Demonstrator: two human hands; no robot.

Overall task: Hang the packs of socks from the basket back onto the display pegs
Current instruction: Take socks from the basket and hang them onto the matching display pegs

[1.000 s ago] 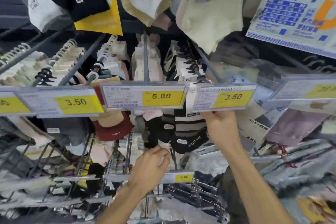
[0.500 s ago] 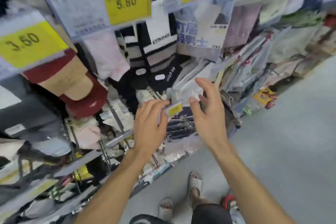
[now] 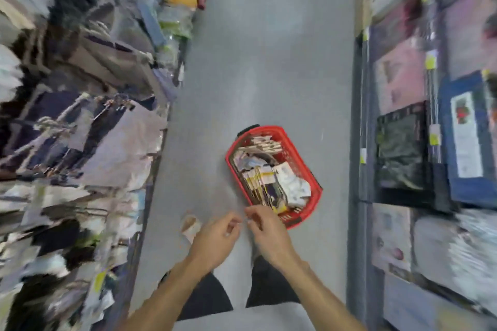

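Red basket [image 3: 228, 161] of sock packs [image 3: 287, 180] sits just above the right hand [image 3: 269, 234], farther from the left hand [image 3: 215, 240], long axis up-frame; both hands curled, any pinch indiscernible.

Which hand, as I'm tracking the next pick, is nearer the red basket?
Right. The right hand overlaps the basket at its near end; the left hand is over floor, farther left.
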